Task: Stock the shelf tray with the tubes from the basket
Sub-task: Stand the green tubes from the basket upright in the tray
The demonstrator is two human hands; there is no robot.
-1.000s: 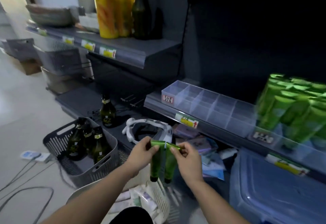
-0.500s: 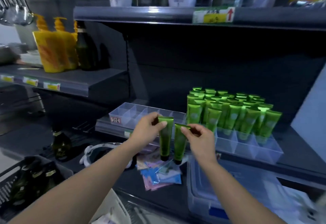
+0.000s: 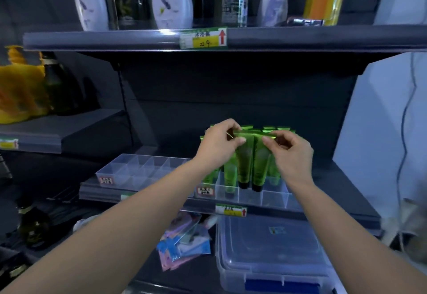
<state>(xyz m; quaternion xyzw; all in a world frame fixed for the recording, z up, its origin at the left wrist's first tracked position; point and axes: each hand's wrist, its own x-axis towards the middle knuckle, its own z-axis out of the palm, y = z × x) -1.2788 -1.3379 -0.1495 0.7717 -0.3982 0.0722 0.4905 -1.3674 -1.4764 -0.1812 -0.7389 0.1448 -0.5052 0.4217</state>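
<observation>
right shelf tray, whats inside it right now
Green tubes stand cap-down in its back cells; front right cells look empty. The left hand, right hand and their two pinched tubes cover the middle.

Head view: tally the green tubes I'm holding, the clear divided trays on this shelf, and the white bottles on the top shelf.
Green tubes held: 2, one in the left hand, one in the right hand
Clear divided trays: 2
White bottles, top shelf: 3
Total: 7
</observation>
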